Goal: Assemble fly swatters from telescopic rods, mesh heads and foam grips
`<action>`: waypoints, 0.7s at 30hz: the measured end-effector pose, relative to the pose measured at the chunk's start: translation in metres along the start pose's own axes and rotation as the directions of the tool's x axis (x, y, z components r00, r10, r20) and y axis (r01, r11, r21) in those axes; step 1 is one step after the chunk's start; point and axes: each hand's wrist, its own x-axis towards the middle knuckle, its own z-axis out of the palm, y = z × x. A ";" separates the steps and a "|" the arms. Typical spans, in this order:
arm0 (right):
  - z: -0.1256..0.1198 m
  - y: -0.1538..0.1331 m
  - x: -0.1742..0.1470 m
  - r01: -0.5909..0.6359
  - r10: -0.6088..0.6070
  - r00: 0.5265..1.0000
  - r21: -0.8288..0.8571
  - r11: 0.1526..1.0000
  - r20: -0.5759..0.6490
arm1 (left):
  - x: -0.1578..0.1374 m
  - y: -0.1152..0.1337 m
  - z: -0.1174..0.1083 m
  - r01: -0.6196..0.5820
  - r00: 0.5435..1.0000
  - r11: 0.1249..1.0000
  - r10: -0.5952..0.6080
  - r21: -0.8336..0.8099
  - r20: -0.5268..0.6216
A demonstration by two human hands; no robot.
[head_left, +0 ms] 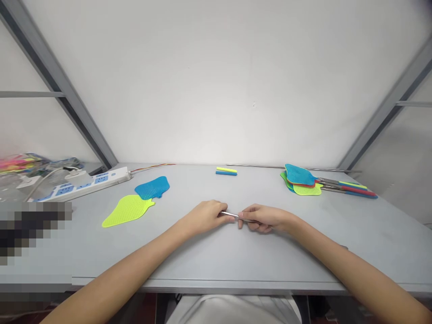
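Note:
My left hand [209, 216] and my right hand [263, 218] meet over the middle of the table, both closed on a thin metal rod [231, 214]. Only a short shiny length of it shows between them; my fingers cover the rest. Left of my hands lie two loose fly swatter heads, a perforated yellow-green one [128, 210] and a blue one [152, 187]. Beyond my hands, a yellow grip tube [227, 169] and a blue grip tube [226, 173] rest side by side.
Several fly swatters [300, 174] are piled at the back right, their handles pointing right. Behind them a long metal rod [259, 166] runs along the wall. A white power strip [114, 176] with plugs stands at the left. The table's front edge [216, 284] is near my body.

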 end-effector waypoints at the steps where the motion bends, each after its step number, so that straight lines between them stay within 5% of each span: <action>1: -0.002 0.000 0.000 0.004 -0.004 1.000 -0.005 1.000 -0.002 | 0.000 0.000 0.000 -0.010 1.000 1.000 0.010 0.010 -0.011; 21: -0.029 -0.012 -0.021 -0.026 0.008 0.998 -0.269 0.963 -0.066 | -0.004 -0.018 -0.028 -0.016 1.000 0.999 0.016 -0.030 -0.018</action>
